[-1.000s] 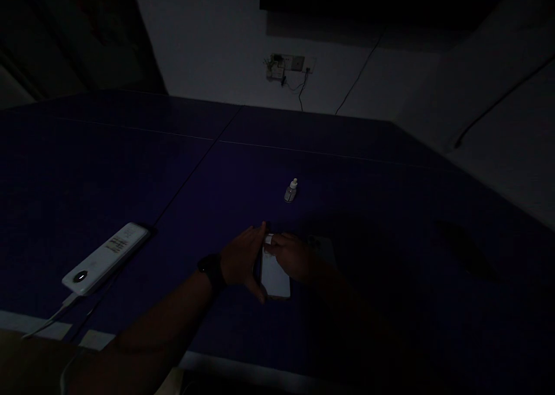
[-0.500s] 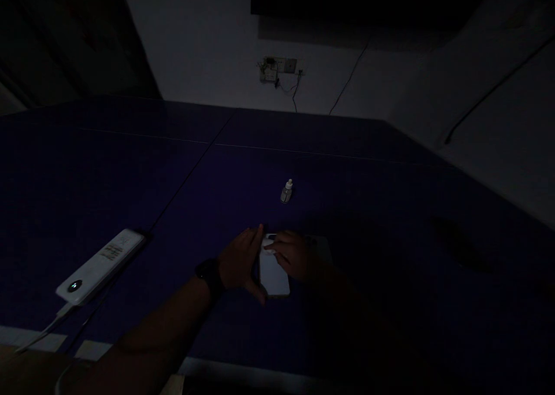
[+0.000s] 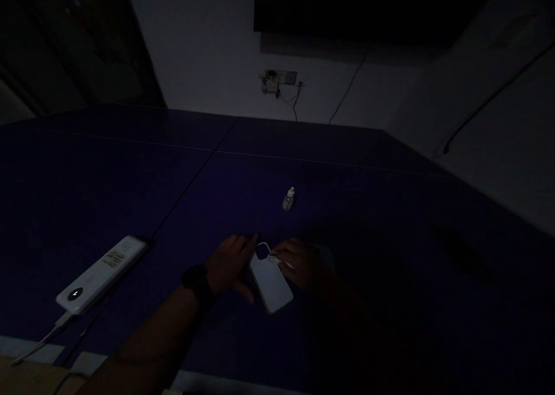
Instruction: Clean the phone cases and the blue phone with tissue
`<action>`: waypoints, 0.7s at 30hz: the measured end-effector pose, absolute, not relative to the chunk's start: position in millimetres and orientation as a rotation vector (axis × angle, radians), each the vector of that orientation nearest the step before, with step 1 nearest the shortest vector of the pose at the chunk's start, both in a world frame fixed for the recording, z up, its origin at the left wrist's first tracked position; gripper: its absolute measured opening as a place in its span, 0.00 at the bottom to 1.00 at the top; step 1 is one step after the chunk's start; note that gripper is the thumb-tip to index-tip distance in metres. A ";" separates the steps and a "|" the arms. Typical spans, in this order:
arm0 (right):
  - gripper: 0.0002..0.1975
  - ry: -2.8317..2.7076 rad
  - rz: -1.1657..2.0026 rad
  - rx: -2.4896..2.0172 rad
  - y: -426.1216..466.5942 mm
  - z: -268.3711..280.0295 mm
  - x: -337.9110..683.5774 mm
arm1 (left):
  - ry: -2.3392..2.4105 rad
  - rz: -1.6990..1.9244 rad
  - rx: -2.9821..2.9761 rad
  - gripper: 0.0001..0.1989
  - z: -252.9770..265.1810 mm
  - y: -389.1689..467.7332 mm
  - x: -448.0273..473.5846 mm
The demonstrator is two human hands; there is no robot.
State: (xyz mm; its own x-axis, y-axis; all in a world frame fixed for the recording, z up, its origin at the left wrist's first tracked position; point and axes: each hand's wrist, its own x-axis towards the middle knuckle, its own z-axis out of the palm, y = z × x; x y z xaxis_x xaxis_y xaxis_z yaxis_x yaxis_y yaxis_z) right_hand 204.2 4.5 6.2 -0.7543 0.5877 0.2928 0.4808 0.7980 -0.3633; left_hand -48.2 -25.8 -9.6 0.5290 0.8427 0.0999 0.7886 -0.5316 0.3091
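Observation:
A pale phone case point(image 3: 272, 288) with a large camera cutout lies tilted on the dark blue tabletop. My left hand point(image 3: 228, 266), with a dark watch on the wrist, rests at the case's upper left edge, fingers stretched and thumb spread away. Over the upper right corner, my right hand point(image 3: 298, 263) pinches a small white wipe point(image 3: 274, 257) against the case, near the cutout. Partly hidden behind that hand is a dark flat, phone-like object point(image 3: 324, 255). A small clear dropper bottle point(image 3: 288, 200) with a white top stands beyond both hands.
To the left lies a white power bank point(image 3: 102, 273) with a lit round display and a white cable point(image 3: 45, 341). The blue tabletop point(image 3: 173, 169) reaches back to a wall with sockets point(image 3: 281, 78) and a dark screen above. The room is very dim.
The phone case has turned, its top swinging left and its bottom coming nearer. The wipe now sits by the camera cutout, which has come into view. My left thumb has moved off the case's side.

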 end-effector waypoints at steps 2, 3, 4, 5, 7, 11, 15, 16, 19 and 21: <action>0.15 -2.681 0.425 -0.734 3.2 7.5 204.6 | 1.392 0.284 2.514 0.66 -5.1 -21.9 -54.1; 0.15 -2.716 0.434 -0.715 2.6 7.8 204.7 | 1.381 0.258 2.502 0.63 -3.2 -20.0 -56.7; 0.15 -2.740 0.431 -0.710 2.0 7.9 204.6 | 1.362 0.240 2.491 0.60 -1.4 -18.3 -59.0; 0.15 -2.752 0.417 -0.716 1.6 7.8 204.2 | 1.335 0.231 2.479 0.57 0.4 -16.9 -60.9; 0.15 -2.758 0.375 -0.739 1.0 7.6 202.8 | 1.291 0.259 2.457 0.52 3.8 -15.1 -63.1; 0.17 -2.758 0.251 -0.817 1.2 8.6 201.4 | 1.319 0.375 2.451 0.46 6.6 -17.0 -58.9; 0.19 -2.779 0.237 -0.715 2.1 12.6 204.7 | 1.497 0.424 2.470 0.50 1.3 -24.4 -48.6; 0.18 -2.789 0.245 -0.669 2.2 13.1 206.0 | 1.517 0.424 2.472 0.51 0.3 -26.0 -47.4; 0.16 -2.846 0.248 -0.594 1.3 10.5 210.2 | 1.472 0.416 2.463 0.54 1.4 -27.2 -50.6; 0.15 -2.918 0.223 -0.587 -0.3 5.6 213.9 | 1.371 0.405 2.453 0.52 4.9 -24.8 -56.4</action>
